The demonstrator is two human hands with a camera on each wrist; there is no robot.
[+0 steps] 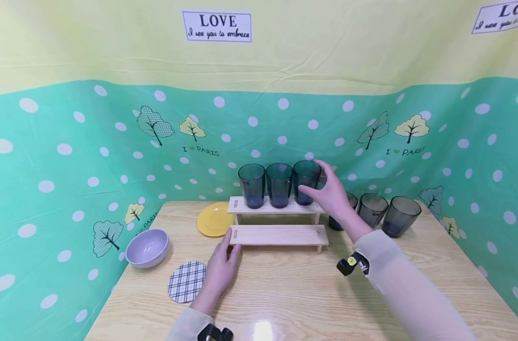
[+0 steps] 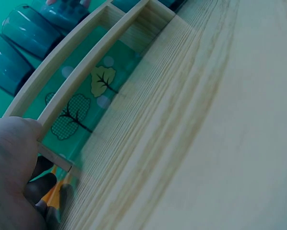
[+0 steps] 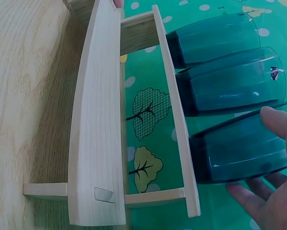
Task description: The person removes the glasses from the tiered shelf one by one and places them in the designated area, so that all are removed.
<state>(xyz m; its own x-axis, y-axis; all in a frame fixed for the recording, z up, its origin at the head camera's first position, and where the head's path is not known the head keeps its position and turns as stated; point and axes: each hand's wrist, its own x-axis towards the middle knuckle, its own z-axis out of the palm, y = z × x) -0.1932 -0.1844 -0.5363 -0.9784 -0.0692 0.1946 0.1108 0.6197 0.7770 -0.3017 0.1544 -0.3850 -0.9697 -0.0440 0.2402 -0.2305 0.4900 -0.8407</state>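
As my right hand (image 1: 333,193) grasps 1 glass (image 1: 304,174) at the upper shelf's (image 1: 238,204) right edge, my left hand (image 1: 221,264) gripping the lower shelf's (image 1: 280,235) left edge, I judge this the placing step, next needing gentle release.

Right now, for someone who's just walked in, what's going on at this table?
A person has both hands at two low wooden shelves. The left hand holds the left end of the lower shelf. The right hand has its fingers around the rightmost tumbler of three in a row on the upper shelf; how firmly it grips is unclear. Three more tumblers stand on the table, to the right.
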